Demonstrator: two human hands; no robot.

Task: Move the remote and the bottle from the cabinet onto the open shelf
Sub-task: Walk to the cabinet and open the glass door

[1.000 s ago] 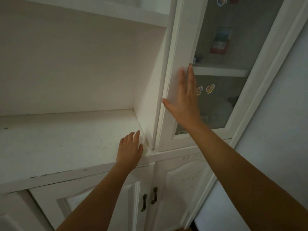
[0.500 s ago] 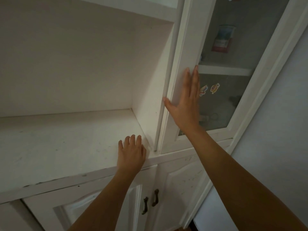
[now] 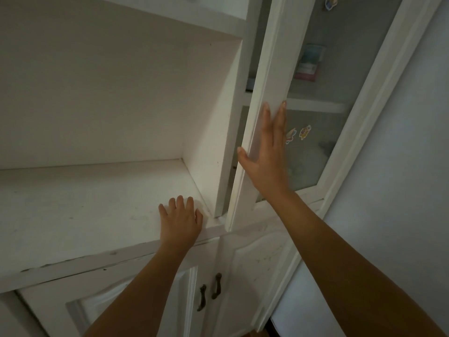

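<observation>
The white cabinet's glass door [image 3: 272,69] stands slightly ajar, with a dark gap along its left edge. My right hand [image 3: 267,164] lies flat on the door's left frame, fingers straight up and thumb hooked at its edge. My left hand [image 3: 181,220] rests palm down on the open shelf [image 3: 85,203], near its right front corner, holding nothing. Behind the frosted glass, a blurred red and blue box [image 3: 308,62] stands on the upper inner shelf. I cannot make out the remote or the bottle; the lower compartment shows only vague shapes.
Cartoon stickers [image 3: 305,132] are stuck on the glass. Below the shelf are two closed white doors with dark handles [image 3: 216,285]. A pale wall [image 3: 401,190] runs along the cabinet's right side. An upper shelf board closes the open bay overhead.
The glass door's left edge has swung out a little under my right hand, opening a gap. My left hand has settled flat on the shelf.
</observation>
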